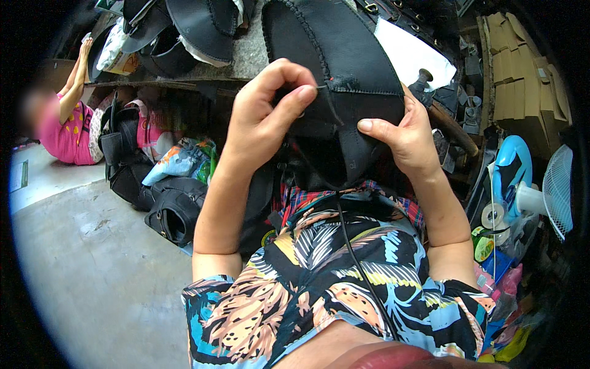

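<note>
A large curved black leather piece [362, 58] with a stitched seam down its middle is in front of me, its lower part hanging toward my lap. My left hand [261, 111] is pinched, thumb against forefinger, beside the seam. From the fingertips a thin dark thread [332, 107] runs to the leather; whether a needle is there too is too small to tell. My right hand [410, 138] grips the right edge of the leather piece, thumb on the near face and the other fingers hidden behind it.
Several black leather pieces [203, 24] lie on the bench at the far left; black bags [175, 212] stand on the floor below. A white sheet [399, 52] and a wooden handle [452, 126] are at the right, near a fan [556, 194] and cardboard boxes [519, 80]. Another person [70, 126] sits at left.
</note>
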The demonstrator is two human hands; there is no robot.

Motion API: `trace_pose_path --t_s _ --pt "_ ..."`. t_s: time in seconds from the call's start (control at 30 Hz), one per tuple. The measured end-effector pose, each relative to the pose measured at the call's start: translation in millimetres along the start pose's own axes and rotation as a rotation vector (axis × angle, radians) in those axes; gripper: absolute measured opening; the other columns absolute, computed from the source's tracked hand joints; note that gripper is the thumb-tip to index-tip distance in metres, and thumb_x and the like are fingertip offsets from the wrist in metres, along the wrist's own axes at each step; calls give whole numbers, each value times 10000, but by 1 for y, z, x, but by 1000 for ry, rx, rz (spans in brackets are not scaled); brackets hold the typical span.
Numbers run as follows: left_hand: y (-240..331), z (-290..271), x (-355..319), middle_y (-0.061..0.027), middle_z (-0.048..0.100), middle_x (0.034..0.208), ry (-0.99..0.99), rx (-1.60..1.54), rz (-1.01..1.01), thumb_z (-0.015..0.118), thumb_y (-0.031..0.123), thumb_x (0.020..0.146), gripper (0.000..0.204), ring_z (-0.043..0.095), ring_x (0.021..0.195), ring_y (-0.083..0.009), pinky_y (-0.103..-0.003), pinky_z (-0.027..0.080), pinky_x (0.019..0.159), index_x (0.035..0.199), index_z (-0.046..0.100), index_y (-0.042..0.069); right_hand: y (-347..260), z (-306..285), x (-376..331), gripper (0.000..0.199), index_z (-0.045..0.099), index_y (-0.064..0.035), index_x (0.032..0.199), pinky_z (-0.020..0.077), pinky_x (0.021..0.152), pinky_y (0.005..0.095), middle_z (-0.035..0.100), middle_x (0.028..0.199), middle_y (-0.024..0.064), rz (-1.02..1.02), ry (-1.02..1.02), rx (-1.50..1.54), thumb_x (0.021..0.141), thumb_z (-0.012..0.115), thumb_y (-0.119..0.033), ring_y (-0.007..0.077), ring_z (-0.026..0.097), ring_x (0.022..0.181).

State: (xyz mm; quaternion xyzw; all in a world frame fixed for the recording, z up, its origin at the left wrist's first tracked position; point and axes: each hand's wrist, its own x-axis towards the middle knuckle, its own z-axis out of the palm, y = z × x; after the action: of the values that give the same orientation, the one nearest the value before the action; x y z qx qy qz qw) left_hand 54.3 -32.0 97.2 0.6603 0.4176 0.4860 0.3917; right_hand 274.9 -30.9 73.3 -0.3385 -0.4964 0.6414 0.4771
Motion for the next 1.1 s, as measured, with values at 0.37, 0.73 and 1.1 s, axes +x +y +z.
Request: trace_pose_path --t_s 0.37,0.73,1.1 --pt "-15 20 2 -97 649 808 102 262 -7 686 112 862 124 630 751 -184 -286 491 694 890 648 -2 20 0 -2 551 544 21 1261 496 910 295 660 1104 77 64 87 -108 736 714 18 148 626 978" --pt "-21 19 4 -50 638 822 60 243 -51 673 121 886 126 598 756 -130 -249 473 699 921 649 3 8 -14 12 467 585 26 1215 524 896 306 682 1086 87 191 -45 66 778 748 -8 151 657 943" --pt "-26 29 -2 -94 680 804 138 349 -65 685 158 849 117 668 723 -213 -296 499 638 876 685 45 26 -6 2 480 553 22 1230 526 889 291 673 1086 74 161 -20 -20 788 740 19 134 643 952"
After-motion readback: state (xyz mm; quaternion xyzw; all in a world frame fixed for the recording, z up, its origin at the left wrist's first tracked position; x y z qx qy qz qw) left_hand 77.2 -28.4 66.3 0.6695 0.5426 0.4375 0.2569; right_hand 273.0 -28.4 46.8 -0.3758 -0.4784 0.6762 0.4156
